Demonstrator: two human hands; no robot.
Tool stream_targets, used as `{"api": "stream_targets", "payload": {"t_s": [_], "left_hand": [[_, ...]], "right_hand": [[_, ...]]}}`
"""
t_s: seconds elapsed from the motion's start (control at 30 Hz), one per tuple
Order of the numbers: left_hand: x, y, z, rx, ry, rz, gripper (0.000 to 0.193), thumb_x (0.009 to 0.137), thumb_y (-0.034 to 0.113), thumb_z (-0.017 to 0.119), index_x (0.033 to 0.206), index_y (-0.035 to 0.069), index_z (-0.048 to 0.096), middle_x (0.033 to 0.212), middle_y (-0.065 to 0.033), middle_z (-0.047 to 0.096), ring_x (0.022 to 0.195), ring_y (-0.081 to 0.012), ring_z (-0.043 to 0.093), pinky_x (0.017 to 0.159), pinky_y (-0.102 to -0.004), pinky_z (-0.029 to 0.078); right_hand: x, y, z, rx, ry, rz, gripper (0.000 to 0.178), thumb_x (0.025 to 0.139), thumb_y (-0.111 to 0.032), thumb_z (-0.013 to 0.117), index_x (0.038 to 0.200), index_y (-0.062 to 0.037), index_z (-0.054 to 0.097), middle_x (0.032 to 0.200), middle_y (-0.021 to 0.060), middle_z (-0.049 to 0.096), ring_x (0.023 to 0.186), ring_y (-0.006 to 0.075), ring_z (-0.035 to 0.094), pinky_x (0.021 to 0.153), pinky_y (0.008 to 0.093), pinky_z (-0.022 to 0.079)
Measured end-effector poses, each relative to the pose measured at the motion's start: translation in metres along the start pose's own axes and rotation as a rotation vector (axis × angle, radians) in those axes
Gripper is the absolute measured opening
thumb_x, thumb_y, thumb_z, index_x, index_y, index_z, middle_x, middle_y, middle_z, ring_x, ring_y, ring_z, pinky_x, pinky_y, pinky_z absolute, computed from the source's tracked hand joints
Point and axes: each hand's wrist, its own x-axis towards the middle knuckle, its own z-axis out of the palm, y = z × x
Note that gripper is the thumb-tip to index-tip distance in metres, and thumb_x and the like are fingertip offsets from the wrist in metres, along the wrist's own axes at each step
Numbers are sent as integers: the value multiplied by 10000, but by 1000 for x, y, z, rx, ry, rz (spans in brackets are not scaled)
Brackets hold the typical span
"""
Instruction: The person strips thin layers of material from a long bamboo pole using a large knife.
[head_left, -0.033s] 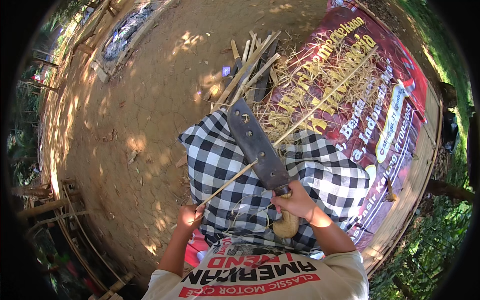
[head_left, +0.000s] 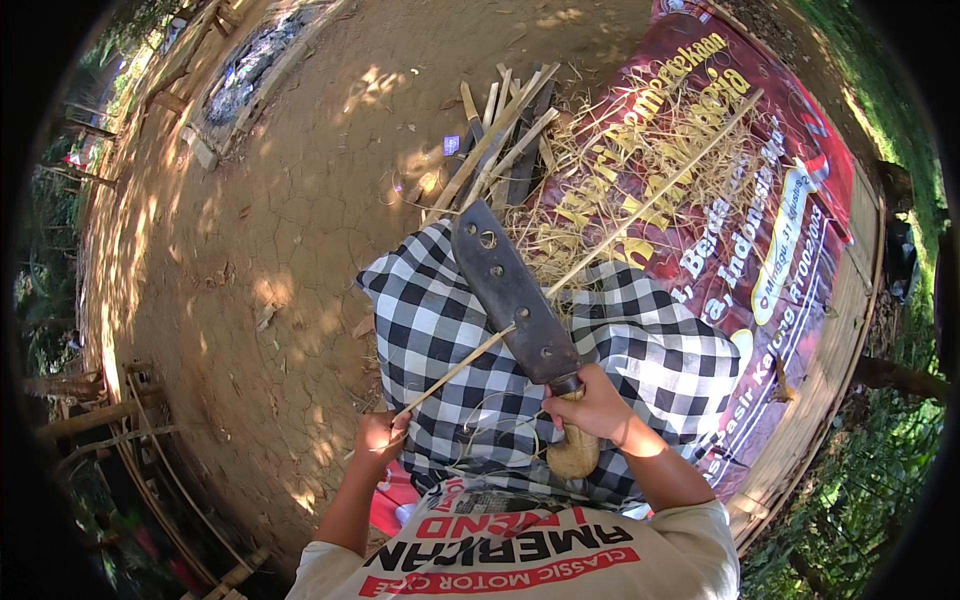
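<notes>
My right hand (head_left: 592, 408) is closed around the wooden handle of a broad dark cleaver (head_left: 515, 300) with several round holes in its blade. The blade slants away to the far left above my lap. Under it passes a long thin bamboo strip (head_left: 455, 372), partly hidden by the metal, which reaches out to the far right. My left hand (head_left: 382, 436) pinches the strip's near end. A black-and-white checked cloth (head_left: 430, 310) covers my lap beneath both hands. Fine curled shavings lie on the cloth near the cleaver's handle.
Beyond my lap, several split bamboo pieces (head_left: 490, 150) lie in a pile. Loose shavings (head_left: 590, 205) spread over a dark red printed banner (head_left: 690, 285) on a bamboo platform (head_left: 815, 410). Cracked bare earth (head_left: 260, 210) stretches to the left, with a wood-edged ash bed (head_left: 255, 80) at the far left.
Very little differs. The cleaver's far end has shifted slightly left, and the bamboo strip's far tip sits a touch further out to the right. Both hands keep their holds.
</notes>
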Motion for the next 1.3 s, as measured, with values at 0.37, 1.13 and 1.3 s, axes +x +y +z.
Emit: {"api": "stream_targets", "payload": {"t_s": [0.37,1.13,1.3], "left_hand": [[7,3,4,51,64,56,521,867,390,611,555,-23,556,527,-233,498,492,-423,520,468,-450,404],[6,-3,8,59,89,57,499,880,388,607,579,-9,571,545,-234,510,509,-426,531,469,-452,408],[5,-3,9,63,103,18,568,888,462,578,584,-17,564,535,-232,496,503,-431,515,466,-452,399]], "right_hand": [[-2,2,-7,231,14,122,158,748,26,660,854,11,544,693,73,574,555,162,585,540,302,485],[-6,24,5,113,-37,12,131,757,50,629,848,14,541,664,78,560,552,163,566,530,302,477],[0,23,-5,381,-126,153,182,724,45,629,862,20,513,638,100,540,536,182,550,513,312,456]]}}
